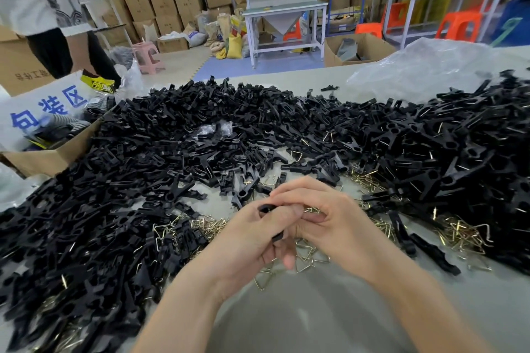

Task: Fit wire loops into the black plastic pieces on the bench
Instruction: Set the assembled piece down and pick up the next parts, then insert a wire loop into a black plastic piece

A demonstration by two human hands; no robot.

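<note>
My left hand (246,241) grips a black plastic piece (268,207) above the bench, its fingers curled round it. My right hand (324,218) meets the left from the right, fingers bent over the same piece and pinching something small; a wire loop there is mostly hidden by my fingers. Loose brass-coloured wire loops (307,259) lie on the grey bench (301,309) under and around both hands. A huge heap of black plastic pieces (229,129) covers the bench beyond them.
More wire loops (459,233) lie at the right. An open cardboard box (54,152) stands at the left edge, a clear plastic bag (424,66) at the back right. A person (43,8) stands at the far left. Benches, stools and stacked cartons fill the room behind.
</note>
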